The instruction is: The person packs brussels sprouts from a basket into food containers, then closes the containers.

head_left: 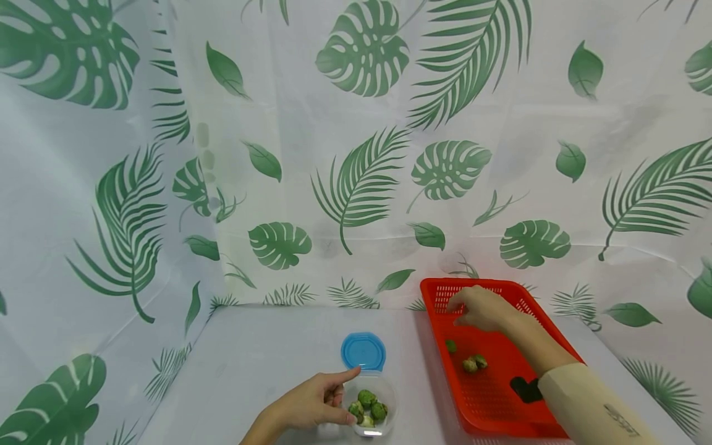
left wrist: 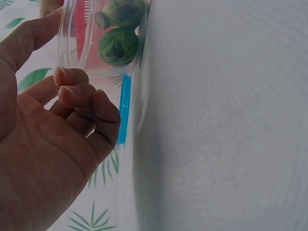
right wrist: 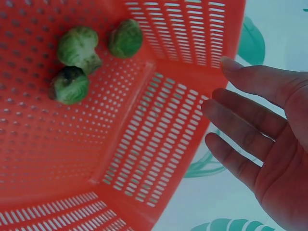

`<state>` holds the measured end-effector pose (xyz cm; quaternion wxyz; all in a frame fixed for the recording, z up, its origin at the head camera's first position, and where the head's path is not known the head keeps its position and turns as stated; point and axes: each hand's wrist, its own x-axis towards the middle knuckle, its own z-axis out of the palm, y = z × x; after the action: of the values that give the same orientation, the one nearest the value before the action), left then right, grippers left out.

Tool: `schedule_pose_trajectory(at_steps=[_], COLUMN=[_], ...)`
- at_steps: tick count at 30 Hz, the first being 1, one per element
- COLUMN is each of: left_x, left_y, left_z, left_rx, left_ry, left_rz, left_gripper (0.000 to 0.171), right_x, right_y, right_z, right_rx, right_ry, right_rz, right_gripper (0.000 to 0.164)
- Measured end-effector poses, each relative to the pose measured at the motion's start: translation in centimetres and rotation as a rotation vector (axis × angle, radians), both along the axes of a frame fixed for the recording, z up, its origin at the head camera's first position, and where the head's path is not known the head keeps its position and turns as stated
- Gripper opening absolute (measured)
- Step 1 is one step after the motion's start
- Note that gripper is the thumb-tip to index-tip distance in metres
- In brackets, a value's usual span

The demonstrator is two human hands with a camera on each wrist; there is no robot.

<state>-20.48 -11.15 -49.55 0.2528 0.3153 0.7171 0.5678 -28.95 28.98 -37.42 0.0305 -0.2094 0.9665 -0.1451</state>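
My left hand (head_left: 311, 402) holds a small clear plastic container (head_left: 394, 395) by its left side, thumb and index finger at its rim. Several Brussels sprouts (head_left: 366, 398) lie inside it; in the left wrist view one green sprout (left wrist: 119, 46) shows through the wall. The container's blue lid (head_left: 363, 351) lies folded back on its far side. Over the far left part of a red plastic basket (head_left: 489, 408) is my right hand (head_left: 484, 309), fingers spread loosely around nothing. Three Brussels sprouts sit on the basket floor, one sprout (right wrist: 125, 38) apart from a touching pair (right wrist: 72, 85).
The white table (head_left: 267, 352) carries the container left of the basket. The basket's slotted walls (right wrist: 154, 139) rise around its floor. A white curtain (head_left: 300, 185) with green leaf prints stands behind and at the left. A black object (head_left: 525, 390) shows beside the right sleeve.
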Motion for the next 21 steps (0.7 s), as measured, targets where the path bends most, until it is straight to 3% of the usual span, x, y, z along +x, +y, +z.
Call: schedule_pose_trajectory(at_steps=[21], left_x=[-0.2], left_y=[-0.1], left_z=[-0.2], left_rx=[-0.009], left_ry=[-0.001], left_rz=[0.002], left_gripper=[0.081], right_x=[-0.6], right_y=[1.0], right_z=[-2.1], right_rx=[0.003], right_ry=[-0.224], right_rz=[-0.052], right_gripper=[0.025])
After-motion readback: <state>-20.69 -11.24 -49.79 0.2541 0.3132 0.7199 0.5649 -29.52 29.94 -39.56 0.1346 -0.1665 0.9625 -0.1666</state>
